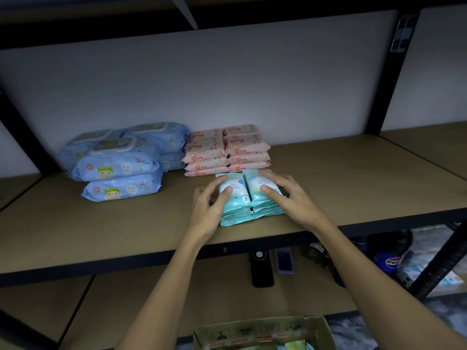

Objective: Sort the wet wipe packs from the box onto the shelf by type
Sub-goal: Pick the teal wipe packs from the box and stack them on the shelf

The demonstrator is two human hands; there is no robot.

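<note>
Dim, bluish light; back wall (227, 79) brightest. Corners fall to black. Wide-angle bend at edges. Blue packs (118, 160) motion-blurred; lower shelf murky.

Shelf (353, 178) bare right of teal packs (250, 198); pink stacks (227, 150) block behind

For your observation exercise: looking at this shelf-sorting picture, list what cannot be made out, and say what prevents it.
- Cardboard box, head view: contents cut off by the bottom edge.
- Teal packs: labels partly covered by the left hand and right hand.
- Blue packs: rear stacks hidden behind the front ones.
- Pink packs: print too small and blurred.
</note>
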